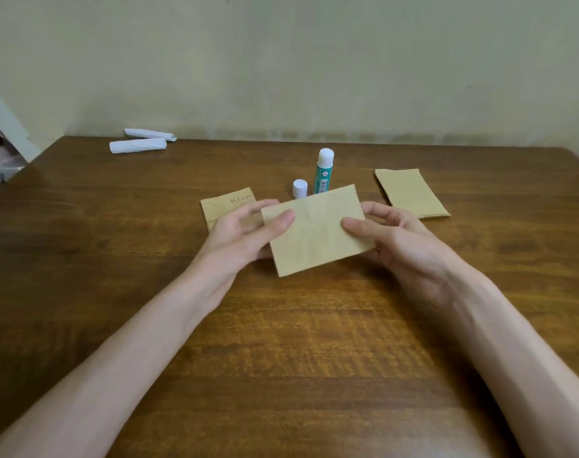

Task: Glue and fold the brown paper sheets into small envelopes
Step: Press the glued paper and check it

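Cannot read the glue stick (323,175) label; see only part of the printed paper (228,204) behind the left grip (245,236).

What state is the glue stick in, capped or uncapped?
Uncapped. The glue stick stands upright with its white tip bare, and its white cap stands on the table beside it.
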